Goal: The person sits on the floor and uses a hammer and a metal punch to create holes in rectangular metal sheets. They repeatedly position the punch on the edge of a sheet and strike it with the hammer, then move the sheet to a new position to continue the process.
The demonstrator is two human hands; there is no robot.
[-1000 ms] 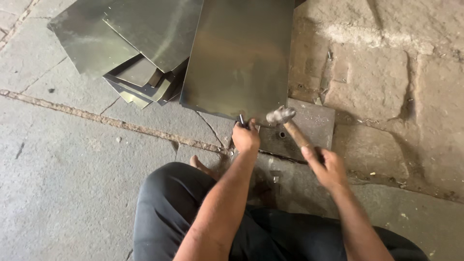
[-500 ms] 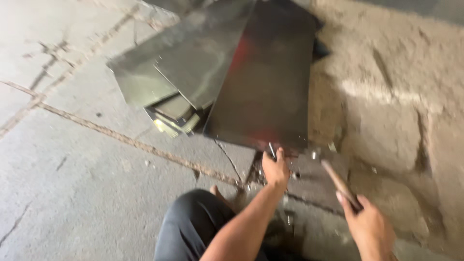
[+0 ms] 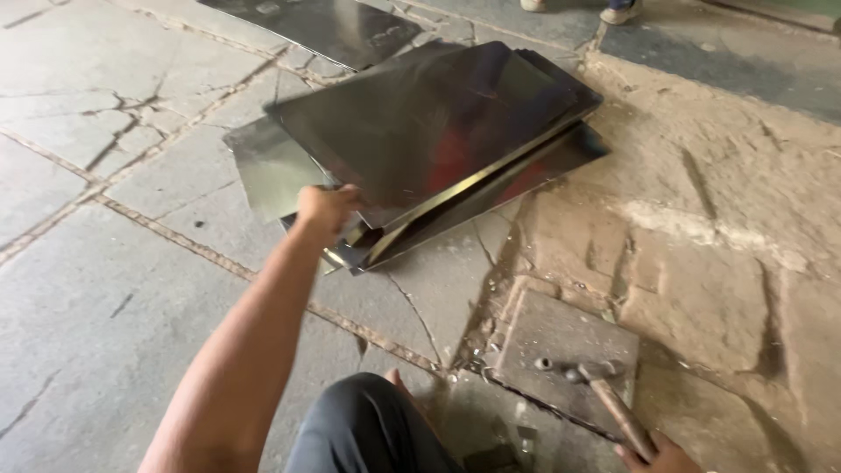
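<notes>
A person's left hand (image 3: 326,208) closed around the near corner of a stack of dark, glossy metal sheets (image 3: 429,140) lying on a cracked stone floor (image 3: 105,289), fingers curled under the lowest edges while the arm stretched out from the bottom of the view. The sheets lay fanned and slightly tilted, their folded bright edges showing toward the hand, with one thinner grey sheet (image 3: 267,166) poking out beneath the stack on its left side. Well apart from the stack, down and to its right, the right hand (image 3: 659,457) gripped the wooden handle of a hammer (image 3: 609,398); only part of that hand showed at the lower edge of the view. The hammer's steel head rested on a flat square metal block (image 3: 561,337) set in the floor, just beside a small metal punch (image 3: 543,363) lying on the same block. Beyond the stack, another dark sheet (image 3: 333,26) lay flat, and a second person's shoes (image 3: 620,10) stood at the top edge.
</notes>
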